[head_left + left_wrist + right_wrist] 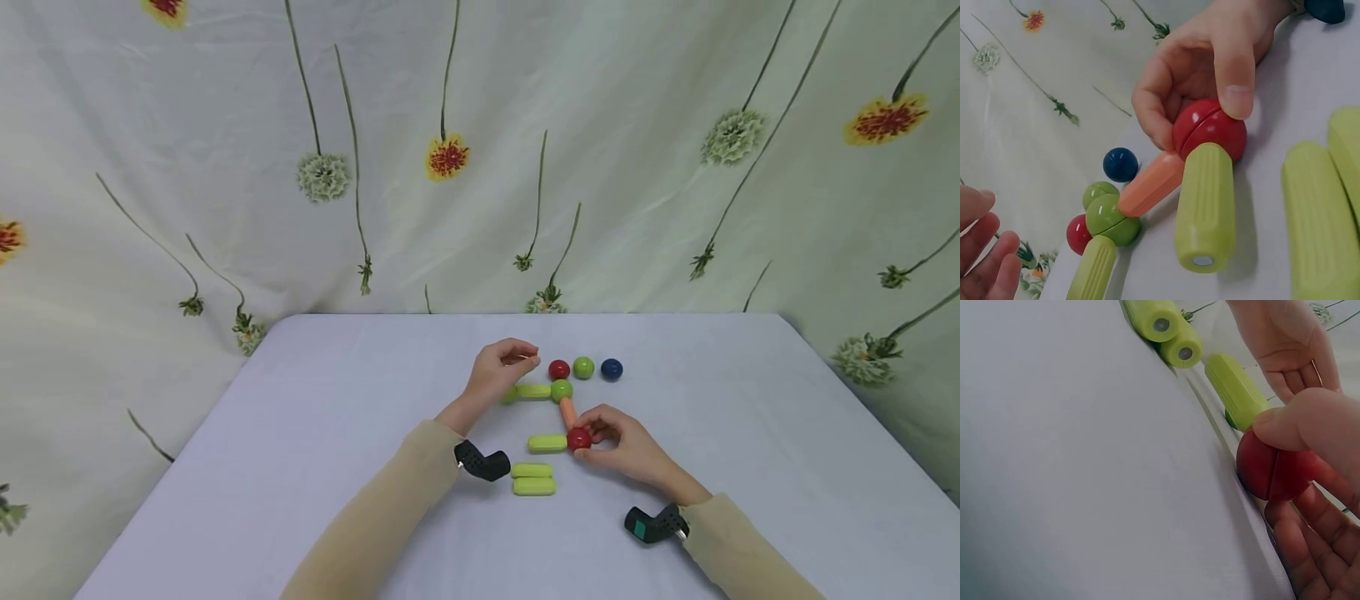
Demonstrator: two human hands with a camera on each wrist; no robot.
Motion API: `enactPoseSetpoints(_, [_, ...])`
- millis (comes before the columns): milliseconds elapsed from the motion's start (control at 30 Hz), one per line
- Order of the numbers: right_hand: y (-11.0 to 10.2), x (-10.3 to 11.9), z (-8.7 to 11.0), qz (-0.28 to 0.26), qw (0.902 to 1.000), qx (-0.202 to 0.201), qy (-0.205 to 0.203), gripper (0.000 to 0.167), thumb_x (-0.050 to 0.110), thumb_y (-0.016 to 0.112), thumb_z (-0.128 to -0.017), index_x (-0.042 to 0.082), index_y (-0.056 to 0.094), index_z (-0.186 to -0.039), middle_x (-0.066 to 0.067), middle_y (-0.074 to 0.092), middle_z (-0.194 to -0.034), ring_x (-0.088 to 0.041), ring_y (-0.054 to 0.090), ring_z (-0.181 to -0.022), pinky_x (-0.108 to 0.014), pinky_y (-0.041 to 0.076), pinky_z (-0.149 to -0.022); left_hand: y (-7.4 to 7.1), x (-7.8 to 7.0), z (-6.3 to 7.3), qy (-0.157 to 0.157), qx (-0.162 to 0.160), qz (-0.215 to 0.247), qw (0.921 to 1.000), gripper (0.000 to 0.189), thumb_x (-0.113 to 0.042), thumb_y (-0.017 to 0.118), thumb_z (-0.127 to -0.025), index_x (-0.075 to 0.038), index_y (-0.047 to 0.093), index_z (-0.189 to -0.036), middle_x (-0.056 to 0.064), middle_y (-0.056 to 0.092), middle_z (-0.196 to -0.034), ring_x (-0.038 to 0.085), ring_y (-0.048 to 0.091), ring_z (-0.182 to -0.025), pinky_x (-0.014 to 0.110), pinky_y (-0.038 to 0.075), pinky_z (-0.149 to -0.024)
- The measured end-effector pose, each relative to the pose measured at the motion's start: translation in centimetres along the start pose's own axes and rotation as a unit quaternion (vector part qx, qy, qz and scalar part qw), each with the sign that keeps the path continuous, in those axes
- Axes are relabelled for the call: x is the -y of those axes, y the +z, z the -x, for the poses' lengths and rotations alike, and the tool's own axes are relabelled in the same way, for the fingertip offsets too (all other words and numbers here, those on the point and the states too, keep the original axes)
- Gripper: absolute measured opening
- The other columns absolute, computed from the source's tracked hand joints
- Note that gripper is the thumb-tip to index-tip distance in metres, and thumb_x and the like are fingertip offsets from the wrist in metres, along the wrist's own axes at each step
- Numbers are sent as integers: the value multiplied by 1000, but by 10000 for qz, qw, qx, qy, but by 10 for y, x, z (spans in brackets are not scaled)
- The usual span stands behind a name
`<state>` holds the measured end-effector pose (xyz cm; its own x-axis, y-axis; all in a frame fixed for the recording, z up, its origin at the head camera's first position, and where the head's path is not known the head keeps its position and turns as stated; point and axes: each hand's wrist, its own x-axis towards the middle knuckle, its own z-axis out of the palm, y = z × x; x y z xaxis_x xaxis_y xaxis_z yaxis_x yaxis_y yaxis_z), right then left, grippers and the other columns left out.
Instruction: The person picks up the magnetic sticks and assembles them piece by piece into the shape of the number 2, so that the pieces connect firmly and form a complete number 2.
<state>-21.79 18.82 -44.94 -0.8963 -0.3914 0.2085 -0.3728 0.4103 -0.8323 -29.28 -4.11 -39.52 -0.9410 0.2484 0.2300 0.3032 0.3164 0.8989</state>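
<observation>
Between thumb and fingers, my right hand pinches a red ball with a groove across it. A ribbed light-green rod and an orange rod meet that ball. At its other end the orange rod joins a green ball, from which another light-green rod runs left. More green shows at that rod's left end, partly hidden by my left wrist. My left hand hovers over this left end, fingers loosely bent and holding nothing.
Behind the joined pieces stand a loose red ball, a green ball and a dark blue ball. Two light-green rods lie side by side nearer me. A flowered cloth hangs behind the white table.
</observation>
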Motion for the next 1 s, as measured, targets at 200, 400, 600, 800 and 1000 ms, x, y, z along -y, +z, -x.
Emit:
enactPoseSetpoints(200, [-1,11,1,18,10000,15,19,31,14,75,-80,8,61,-107,-1,61,-98,-17,55,-88,-26,48,-79,6,-2,-17,-464,244,-272,9983,28,-22,66,-89,-6,66,-112,0,66,-103,17,59,-96,32,49,-83])
enactPoseSetpoints(400, [0,5,0,87,9999,33,78,32,14,75,-80,7,61,-108,-3,61,-99,-17,55,-88,-26,48,-79,14,0,-27,-749,484,-547,9945,29,-20,66,-89,-5,65,-113,3,64,-107,19,58,-97,31,48,-81])
enactPoseSetpoints(600, [1,-1,-1,45,10000,11,65,32,19,76,-80,10,62,-107,0,61,-99,-15,56,-88,-24,48,-79,18,5,-32,-760,713,-757,9917,29,-21,66,-89,-6,66,-114,5,63,-112,21,58,-100,32,48,-83])
enactPoseSetpoints(800, [2,-1,-1,86,9999,-15,103,32,19,76,-79,12,62,-107,1,61,-99,-15,56,-88,-24,48,-79,22,6,-34,-770,982,-722,9895,31,-21,66,-89,-7,65,-117,5,62,-118,22,58,-102,32,48,-84])
enactPoseSetpoints(1000, [1,-1,0,66,10000,-30,54,32,19,76,-79,12,62,-106,2,60,-99,-14,56,-87,-24,48,-79,27,6,-38,-742,1139,-848,9871,31,-22,66,-89,-9,65,-117,4,62,-118,21,59,-102,31,49,-83])
